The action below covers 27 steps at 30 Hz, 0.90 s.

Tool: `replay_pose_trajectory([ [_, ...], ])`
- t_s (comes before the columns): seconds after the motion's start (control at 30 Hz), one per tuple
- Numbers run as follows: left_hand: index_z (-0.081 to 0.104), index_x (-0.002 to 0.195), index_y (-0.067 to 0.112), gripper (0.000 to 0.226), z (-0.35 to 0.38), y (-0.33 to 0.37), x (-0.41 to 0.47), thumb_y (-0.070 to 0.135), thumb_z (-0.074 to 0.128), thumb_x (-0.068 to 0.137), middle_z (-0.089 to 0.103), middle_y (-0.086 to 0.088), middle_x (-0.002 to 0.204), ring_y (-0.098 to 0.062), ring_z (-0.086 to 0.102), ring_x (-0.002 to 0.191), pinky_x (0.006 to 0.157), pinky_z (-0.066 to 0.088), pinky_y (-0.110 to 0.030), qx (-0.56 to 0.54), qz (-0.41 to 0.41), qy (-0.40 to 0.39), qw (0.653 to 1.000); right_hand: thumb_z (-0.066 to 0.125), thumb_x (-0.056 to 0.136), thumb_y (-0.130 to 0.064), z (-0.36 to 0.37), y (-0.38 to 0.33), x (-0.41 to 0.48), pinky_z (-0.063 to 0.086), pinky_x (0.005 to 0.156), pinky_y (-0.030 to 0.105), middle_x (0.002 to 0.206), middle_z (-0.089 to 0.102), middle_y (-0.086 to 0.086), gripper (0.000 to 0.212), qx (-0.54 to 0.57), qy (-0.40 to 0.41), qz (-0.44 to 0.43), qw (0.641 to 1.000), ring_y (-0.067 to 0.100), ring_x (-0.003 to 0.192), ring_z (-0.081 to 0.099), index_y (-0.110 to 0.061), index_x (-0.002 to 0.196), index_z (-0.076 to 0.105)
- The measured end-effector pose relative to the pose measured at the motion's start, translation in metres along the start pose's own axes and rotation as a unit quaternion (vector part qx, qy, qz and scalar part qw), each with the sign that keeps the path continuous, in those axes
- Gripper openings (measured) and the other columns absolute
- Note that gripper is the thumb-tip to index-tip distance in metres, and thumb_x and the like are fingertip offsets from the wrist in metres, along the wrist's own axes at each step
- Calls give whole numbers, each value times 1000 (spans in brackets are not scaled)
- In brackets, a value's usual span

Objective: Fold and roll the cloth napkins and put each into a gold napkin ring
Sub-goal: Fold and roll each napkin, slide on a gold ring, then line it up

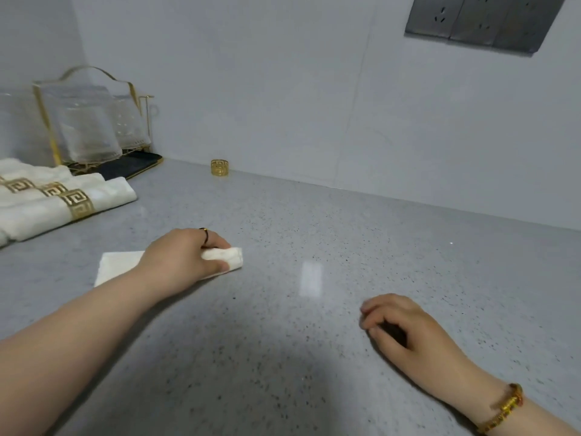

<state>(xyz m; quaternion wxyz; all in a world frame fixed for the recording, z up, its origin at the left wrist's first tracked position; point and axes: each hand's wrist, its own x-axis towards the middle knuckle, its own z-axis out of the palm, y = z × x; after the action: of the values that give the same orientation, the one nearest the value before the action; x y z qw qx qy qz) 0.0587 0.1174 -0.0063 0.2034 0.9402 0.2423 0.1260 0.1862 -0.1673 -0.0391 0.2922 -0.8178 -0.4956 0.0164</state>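
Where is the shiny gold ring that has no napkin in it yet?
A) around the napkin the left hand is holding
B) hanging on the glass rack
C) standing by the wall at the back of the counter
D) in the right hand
C: the empty gold ring stands alone on the counter beside the wall, while the left hand grips a rolled napkin with no ring on it.

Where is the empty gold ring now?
Head view, left of centre: the empty gold ring stands by the back wall, right of the glass rack.
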Motion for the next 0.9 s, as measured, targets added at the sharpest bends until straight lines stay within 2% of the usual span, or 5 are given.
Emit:
replay_pose_trajectory([
  [0.17, 63, 108, 31, 28, -7, -39, 18, 33, 67, 80, 64, 7, 113, -14, 55, 102, 74, 33, -22, -44, -51, 45, 997, 40, 74, -48, 1, -7, 37, 30, 89, 0, 111, 53, -28, 21, -55, -37, 9, 998, -8, 104, 45, -61, 84, 55],
  [0.37, 47, 124, 40, 37, -5, -57, 28, 42, 52, 88, 55, 13, 123, -9, 48, 113, 81, 31, -19, 11, 0, 59, 998, 54, 89, -14, 33, -27, 171, 31, 89, 16, 113, 58, 5, 18, -138, -64, -9, 988, 20, 111, 47, -10, 105, 62],
  [0.53, 47, 118, 47, 47, -1, -71, 35, 62, 36, 75, 57, 20, 114, -2, 47, 94, 74, 27, -18, -30, 19, 86, 996, 55, 89, -23, 84, -40, 299, 39, 97, 31, 122, 56, 10, 28, -124, -64, 70, 988, 26, 114, 50, -8, 112, 58],
  [0.63, 48, 117, 46, 64, 3, -78, 39, 67, 27, 60, 57, 21, 116, -2, 50, 103, 80, 33, -18, -51, 29, 89, 994, 53, 89, -20, 110, -51, 357, 39, 98, 33, 130, 51, 13, 34, -98, -22, 93, 991, 29, 118, 48, -7, 121, 53],
  [0.9, 48, 120, 44, 38, 8, -79, 43, 58, 40, 85, 59, 20, 115, 0, 53, 107, 95, 35, -20, -30, 48, 134, 989, 43, 90, -12, 150, -57, 444, 31, 103, 37, 138, 36, 16, 44, -193, -2, 73, 979, 34, 127, 32, -8, 134, 38],
])
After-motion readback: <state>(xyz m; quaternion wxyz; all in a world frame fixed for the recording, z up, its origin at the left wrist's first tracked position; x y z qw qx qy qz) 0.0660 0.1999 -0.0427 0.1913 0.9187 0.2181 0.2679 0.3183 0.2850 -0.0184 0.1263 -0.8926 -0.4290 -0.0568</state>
